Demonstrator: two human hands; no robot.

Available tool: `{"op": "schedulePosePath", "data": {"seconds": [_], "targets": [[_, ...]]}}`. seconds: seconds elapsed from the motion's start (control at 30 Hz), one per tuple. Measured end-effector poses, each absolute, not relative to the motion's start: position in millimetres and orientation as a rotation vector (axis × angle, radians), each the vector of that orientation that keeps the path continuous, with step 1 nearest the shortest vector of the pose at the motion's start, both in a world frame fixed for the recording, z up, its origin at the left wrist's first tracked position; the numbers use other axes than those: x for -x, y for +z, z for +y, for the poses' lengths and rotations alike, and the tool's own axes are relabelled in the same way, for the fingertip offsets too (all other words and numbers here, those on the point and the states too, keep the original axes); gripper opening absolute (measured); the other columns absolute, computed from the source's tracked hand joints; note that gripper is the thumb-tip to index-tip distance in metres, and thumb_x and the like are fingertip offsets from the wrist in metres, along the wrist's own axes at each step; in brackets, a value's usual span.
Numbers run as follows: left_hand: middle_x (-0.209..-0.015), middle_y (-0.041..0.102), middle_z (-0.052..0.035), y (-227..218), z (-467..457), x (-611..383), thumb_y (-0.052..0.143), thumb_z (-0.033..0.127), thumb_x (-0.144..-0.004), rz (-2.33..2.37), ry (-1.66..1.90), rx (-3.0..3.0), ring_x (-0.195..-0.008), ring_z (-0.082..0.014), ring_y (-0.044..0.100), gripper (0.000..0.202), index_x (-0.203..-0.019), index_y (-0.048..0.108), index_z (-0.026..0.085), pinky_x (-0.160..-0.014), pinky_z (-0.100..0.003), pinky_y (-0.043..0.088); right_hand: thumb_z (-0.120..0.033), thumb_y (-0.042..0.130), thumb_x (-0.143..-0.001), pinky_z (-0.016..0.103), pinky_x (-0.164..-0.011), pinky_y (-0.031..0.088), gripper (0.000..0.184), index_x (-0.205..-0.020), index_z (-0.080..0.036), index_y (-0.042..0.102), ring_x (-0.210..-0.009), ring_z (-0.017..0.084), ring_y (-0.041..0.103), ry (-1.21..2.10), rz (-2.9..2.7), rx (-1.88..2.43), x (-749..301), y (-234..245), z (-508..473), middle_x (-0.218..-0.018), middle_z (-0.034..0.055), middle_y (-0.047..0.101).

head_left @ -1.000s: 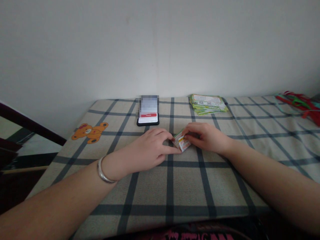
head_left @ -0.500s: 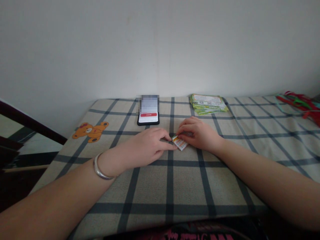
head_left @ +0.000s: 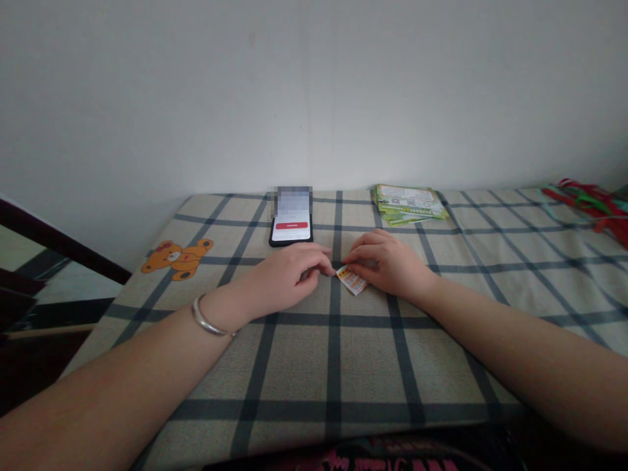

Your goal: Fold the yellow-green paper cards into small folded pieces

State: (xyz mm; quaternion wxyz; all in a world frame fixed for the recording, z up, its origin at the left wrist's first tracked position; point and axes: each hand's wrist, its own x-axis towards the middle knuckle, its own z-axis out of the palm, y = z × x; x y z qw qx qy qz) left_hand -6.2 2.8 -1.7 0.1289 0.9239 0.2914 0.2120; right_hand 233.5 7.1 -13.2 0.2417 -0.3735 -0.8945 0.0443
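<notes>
The right hand [head_left: 385, 265] is pinching a small folded paper slip [head_left: 351, 280], holding it on the checked cloth [head_left: 294, 366] in front of the phone [head_left: 292, 226], and the left hand [head_left: 279, 278] is curling loosely nearby, gripping nothing

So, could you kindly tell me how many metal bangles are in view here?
1: a shiny silver-coloured bangle, on the left wrist; the right wrist shows none.
</notes>
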Motion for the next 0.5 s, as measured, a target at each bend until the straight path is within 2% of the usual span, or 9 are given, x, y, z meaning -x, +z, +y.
{"op": "schedulePosePath", "data": {"seconds": [0.17,0.33,0.5], "targets": [[-0.095,0.067,-0.0028,-7.2,4.2,3.5,0.047,0.006,-0.083,0.904,0.729,-2.616,-0.092,-0.0159,0.063,0.026,-0.103,0.059,0.016,-0.087,-0.033,0.052,-0.025,0.063,-0.087,0.032,-0.082,0.047,0.014,-0.097,-0.022,0.073,-0.09,0.018,0.06,0.141,-2.441,1.03,-233.9,-13.7,7.1,-0.096,0.004,0.068],[-0.107,0.066,-0.0063,-8.9,3.9,2.4,0.047,0.008,-0.086,0.827,0.692,-2.745,-0.102,-0.0178,0.06,0.027,-0.108,0.061,0.016,-0.094,-0.036,0.049,-0.026,0.064,-0.087,0.032,-0.081,0.046,0.014,-0.096,-0.023,0.074,-0.089,0.018,0.06,0.099,-2.467,1.009,-235.9,-13.8,7.5,-0.096,0.0043,0.069],[-0.109,0.064,-0.0079,-10.8,3.8,3.3,0.049,0.009,-0.087,0.774,0.649,-2.85,-0.103,-0.0189,0.06,0.029,-0.111,0.063,0.016,-0.094,-0.037,0.05,-0.027,0.063,-0.088,0.032,-0.078,0.046,0.015,-0.095,-0.023,0.075,-0.087,0.018,0.06,0.046,-2.503,0.999,-236.1,-11.1,6.5,-0.097,0.0047,0.069]]}}
